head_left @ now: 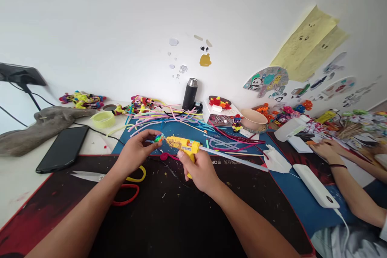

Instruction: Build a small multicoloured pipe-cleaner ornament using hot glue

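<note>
In the middle of the frame, the left hand (140, 147) grips a small multicoloured craft piece (159, 138) between its fingertips. The right hand (198, 167) is closed around the handle of a yellow glue gun (181, 145). The nozzle of this gun points to the left and is very near the piece; I cannot tell if they touch. A long pale glue stick (234, 159) comes out from its back end. Below the left hand, the scissors (90, 175), with one yellow and one red handle, lie on the dark mat (169, 217), partly behind the left forearm. A black phone (64, 148) lies at the left of the frame. Many coloured pipe cleaners (169, 117) are spread behind the gun, near a black bottle (190, 94). At the right, another person's arm (352, 187) rests beside a white device (316, 185).
</note>
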